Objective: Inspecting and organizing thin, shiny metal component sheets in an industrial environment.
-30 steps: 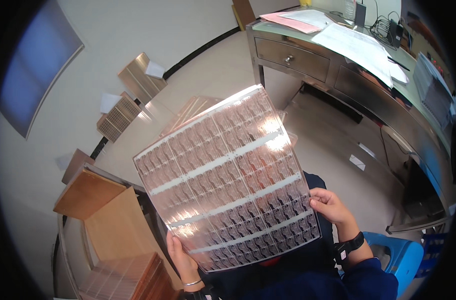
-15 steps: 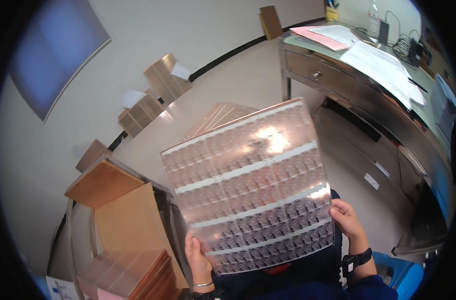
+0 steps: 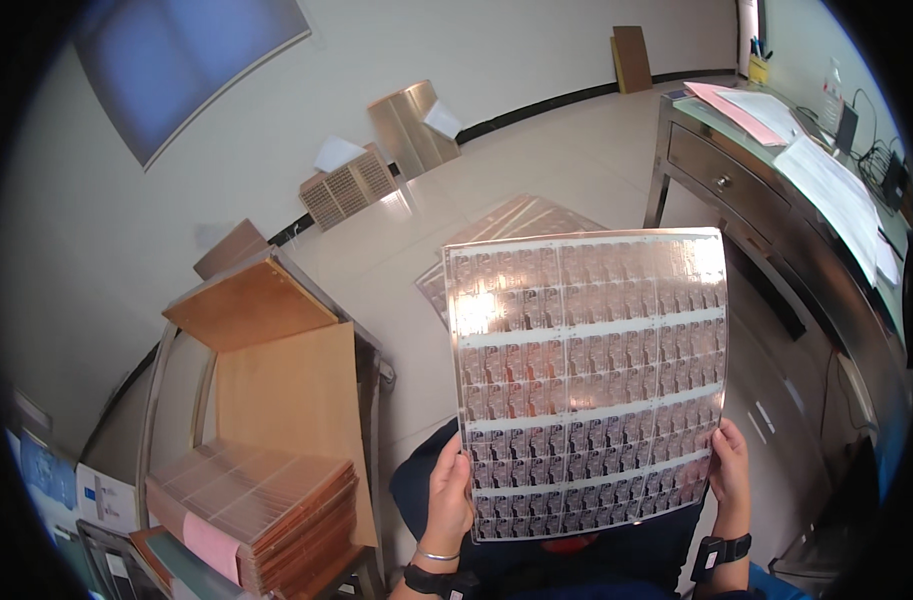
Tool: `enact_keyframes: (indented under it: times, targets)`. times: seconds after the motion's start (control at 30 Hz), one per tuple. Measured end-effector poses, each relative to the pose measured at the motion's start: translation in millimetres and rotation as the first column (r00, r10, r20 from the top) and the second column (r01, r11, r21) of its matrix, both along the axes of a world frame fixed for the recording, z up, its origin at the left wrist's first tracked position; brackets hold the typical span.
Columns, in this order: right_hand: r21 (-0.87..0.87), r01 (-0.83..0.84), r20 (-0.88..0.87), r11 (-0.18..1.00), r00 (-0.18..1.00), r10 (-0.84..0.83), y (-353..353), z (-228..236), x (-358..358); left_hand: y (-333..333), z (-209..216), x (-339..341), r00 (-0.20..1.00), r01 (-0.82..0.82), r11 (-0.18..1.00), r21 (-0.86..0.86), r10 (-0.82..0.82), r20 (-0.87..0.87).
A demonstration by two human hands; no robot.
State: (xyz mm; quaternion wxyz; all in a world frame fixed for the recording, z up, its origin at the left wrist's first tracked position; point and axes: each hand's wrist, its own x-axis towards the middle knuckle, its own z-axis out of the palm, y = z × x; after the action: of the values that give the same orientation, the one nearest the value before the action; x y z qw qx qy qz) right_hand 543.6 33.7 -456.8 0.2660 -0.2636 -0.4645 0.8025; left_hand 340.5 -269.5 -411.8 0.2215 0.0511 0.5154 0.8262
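Note:
A large copper-coloured circuit board panel, etched with rows of repeating patterns split by pale strips, stands tilted up in front of me above my lap. My left hand grips its lower left edge, fingers closed around it. At the lower right edge my right hand pinches the panel too. Light glares off its upper left part. To the left, a thick stack of similar copper panels rests on a cart against a tan backing board. A pink slip hangs from the stack's front.
More panels lie on the floor beyond the held one. A metal desk with papers, a bottle and cables stands at right. Boards lean along the far wall. Printed sheets are at lower left.
The panel has turned from a slant to nearly upright and moved right in view, both hands still holding it. The room has shifted rightward in view as my head turned.

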Motion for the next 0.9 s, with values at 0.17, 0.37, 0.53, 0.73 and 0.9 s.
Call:
enact_keyframes:
  times: [0.17, 0.37, 0.53, 0.73, 0.9]
  targets:
    - [-0.056, -0.017, -0.037, 0.998, 0.999, 0.015, -7, 14, -10, 2, 0, -5, 0.999, 0.027, 0.994, -0.109, -0.029, -0.021]
    - [-0.111, 0.030, -0.121, 0.993, 0.992, -0.043, 5, -4, -21, -8, 17, -21, 0.974, 0.198, 0.928, 0.315, -0.222, 0.043]
    - [-0.307, -0.128, -0.353, 0.943, 0.935, 0.012, -58, 27, -79, 21, -23, 4, 0.964, 0.121, 0.795, 0.595, -0.237, 0.120]
    - [-0.111, -0.231, -0.471, 0.967, 0.869, 0.153, -20, 13, -56, 28, -16, -7, 0.961, -0.079, 0.910, 0.407, -0.038, 0.273]
    - [-0.004, 0.069, -0.249, 0.998, 0.966, -0.067, 54, 25, -15, 10, -9, -28, 0.955, -0.163, 0.969, 0.184, 0.108, 0.275]
